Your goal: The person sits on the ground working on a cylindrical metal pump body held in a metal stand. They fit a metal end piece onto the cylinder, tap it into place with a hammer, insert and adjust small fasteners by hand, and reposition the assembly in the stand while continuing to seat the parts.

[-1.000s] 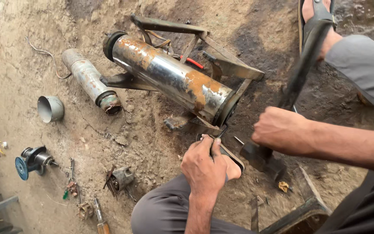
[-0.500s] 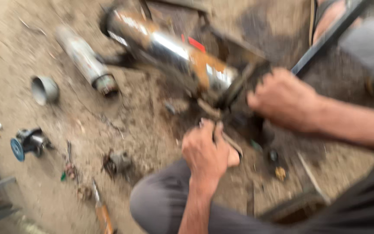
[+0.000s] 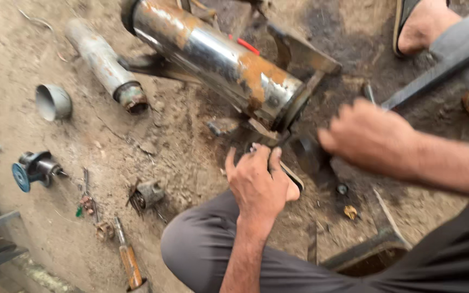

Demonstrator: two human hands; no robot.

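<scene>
Dirt floor (image 3: 55, 228) workshop: left hand (image 3: 259, 179) pins a small metal piece by the rusty cylinder (image 3: 218, 59); right hand (image 3: 370, 138) grips a hammer (image 3: 435, 73). I'd keep fingers clear.

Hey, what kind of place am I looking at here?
Probably an informal outdoor metal or repair workshop, with work done on bare dirt ground. A large rusty steel cylinder lies there beside an old pipe and scattered parts, and an orange-handled screwdriver rests in the dust.
</scene>
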